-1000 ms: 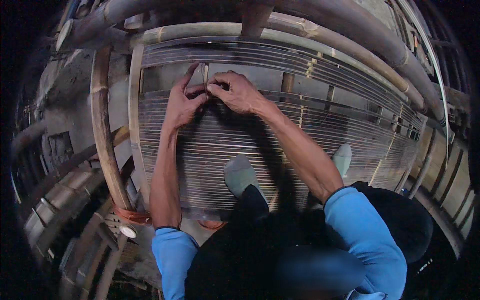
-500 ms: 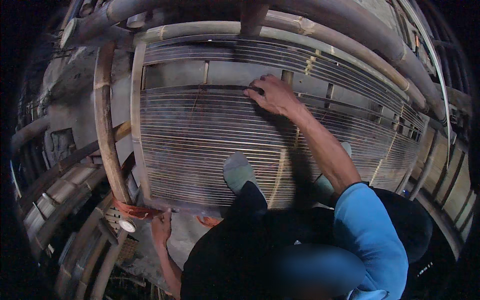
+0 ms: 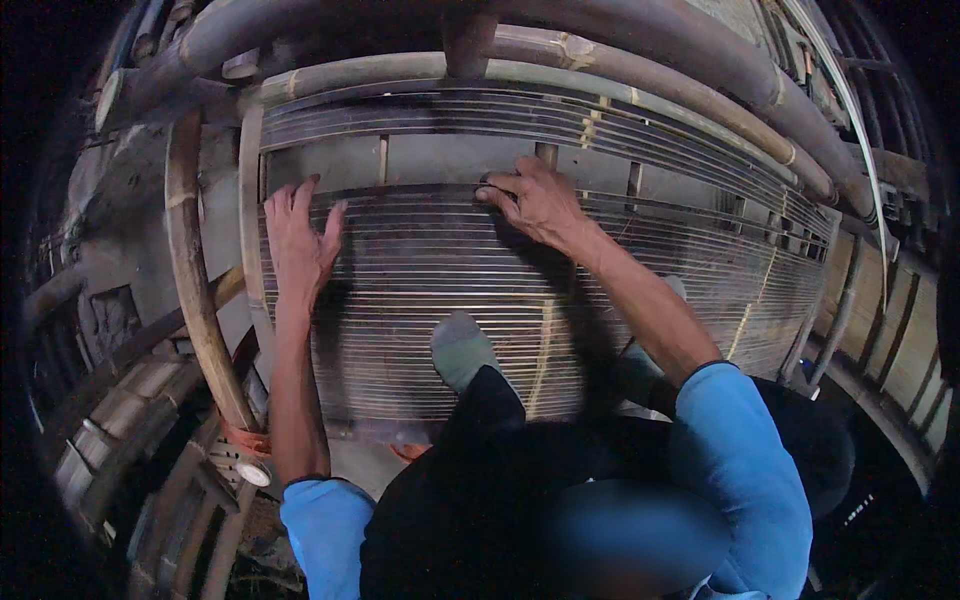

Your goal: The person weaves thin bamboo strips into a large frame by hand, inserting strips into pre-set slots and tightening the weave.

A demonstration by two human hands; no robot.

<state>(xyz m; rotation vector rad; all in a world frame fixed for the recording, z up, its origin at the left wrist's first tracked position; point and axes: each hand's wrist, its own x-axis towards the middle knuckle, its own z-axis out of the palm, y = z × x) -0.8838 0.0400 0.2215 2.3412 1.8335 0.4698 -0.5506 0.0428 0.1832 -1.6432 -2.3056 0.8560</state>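
Nearest, a blurred dark lap fills the lower middle, and two blue sleeves (image 3: 740,450) run up from it toward the work. Just beyond, a grey shoe (image 3: 462,348) presses on the slats (image 3: 420,330), probably to steady the panel; a second foot to its right is mostly hidden behind the right forearm. Farther up, the left hand (image 3: 298,240) lies flat and spread wide on the slats near the panel's left edge, holding nothing, seemingly bracing them. The right hand (image 3: 535,200) rests at the upper row of slats, fingers curled narrow on the topmost strip, as if to pinch or nudge it; whether it grips anything I cannot tell. Beyond, a gap shows short uprights, then another band of slats under thick bamboo poles (image 3: 640,50). Everything past the rim is dark.
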